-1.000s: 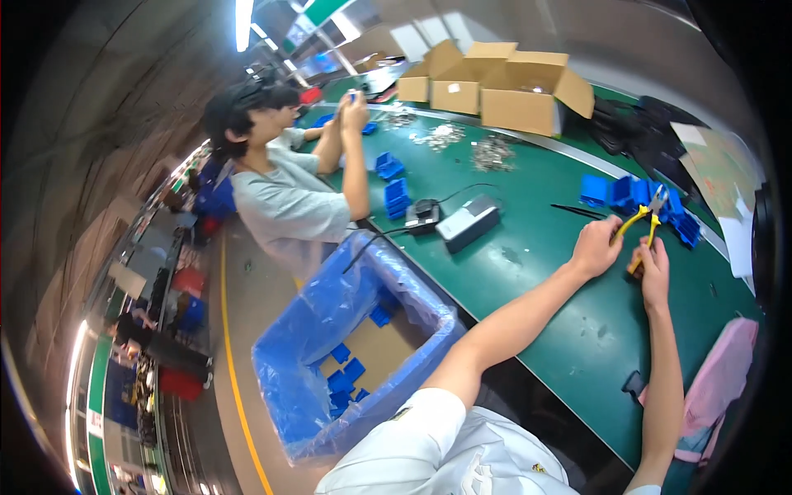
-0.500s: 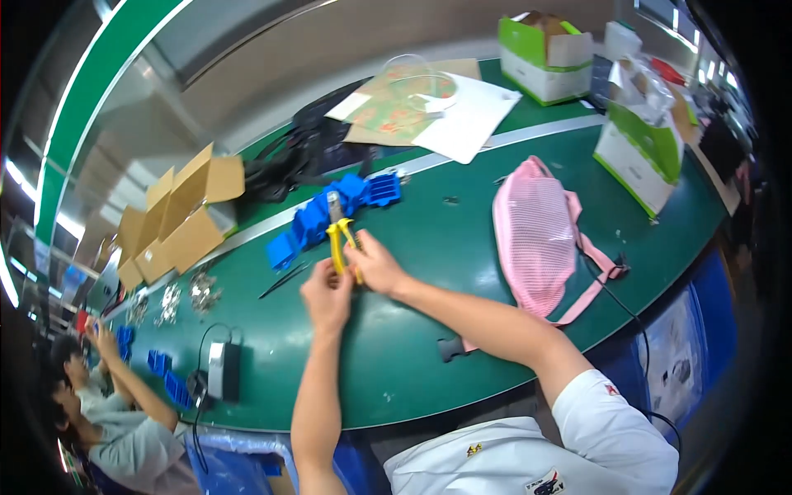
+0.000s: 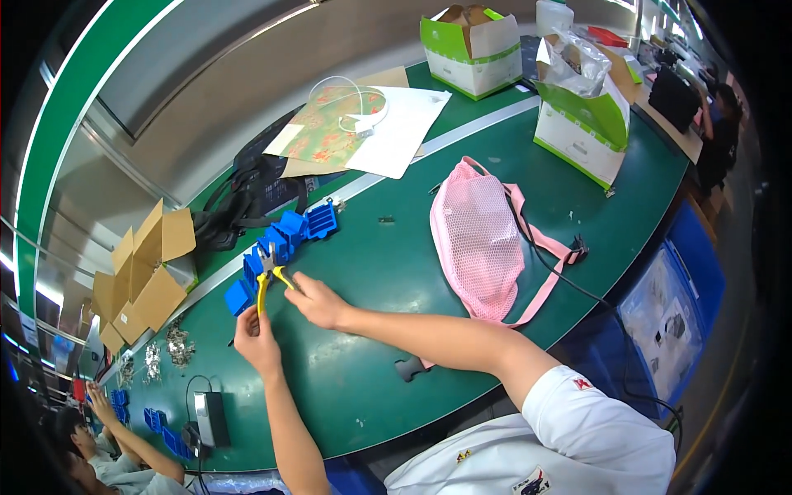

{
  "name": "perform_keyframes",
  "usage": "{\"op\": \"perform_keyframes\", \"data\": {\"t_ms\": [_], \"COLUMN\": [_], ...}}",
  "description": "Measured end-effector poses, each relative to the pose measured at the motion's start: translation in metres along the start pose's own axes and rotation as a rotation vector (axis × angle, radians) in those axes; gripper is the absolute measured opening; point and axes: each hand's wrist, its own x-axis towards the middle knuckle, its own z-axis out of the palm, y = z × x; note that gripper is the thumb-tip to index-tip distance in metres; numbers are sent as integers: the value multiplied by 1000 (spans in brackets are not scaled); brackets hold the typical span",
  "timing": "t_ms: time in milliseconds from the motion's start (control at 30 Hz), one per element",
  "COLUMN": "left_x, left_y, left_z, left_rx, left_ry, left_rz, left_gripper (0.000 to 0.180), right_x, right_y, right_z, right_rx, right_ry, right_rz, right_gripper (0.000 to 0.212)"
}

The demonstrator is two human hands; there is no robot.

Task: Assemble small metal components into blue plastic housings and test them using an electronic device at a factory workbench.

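Observation:
A pair of pliers with yellow handles is held over the table, its metal jaws pointing away from me. My left hand pinches the end of one handle. The other handle is in the fingers of my right hand. Between my hands the two handles stand spread apart. Just beyond the jaws lies a row of blue plastic parts; I cannot tell whether the jaws touch one. A dark thin tool beside my left hand is mostly hidden.
A pink mesh bag with a strap lies right of my hands. An open cardboard box, small metal pieces and a black adapter are on the left. Green-white boxes stand far right. A person works at lower left.
The pliers' handles have opened wider, and my hands have moved further apart. My view has shifted, so the table's things appear further left and the bag fuller in view.

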Motion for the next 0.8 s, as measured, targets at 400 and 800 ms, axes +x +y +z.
{"op": "perform_keyframes", "data": {"t_ms": [400, 800], "left_x": [-4, -4], "left_y": [1, 7], "left_z": [-7, -6], "left_rx": [-85, -62], "left_ry": [-34, -59], "left_rz": [-60, -108], "left_gripper": [22, 30], "right_x": [4, 1], "right_y": [-3, 0], "right_z": [3, 8], "right_rx": [-36, -78], "right_ry": [-30, 6], "right_rz": [6, -61], "right_gripper": [24, 25]}}
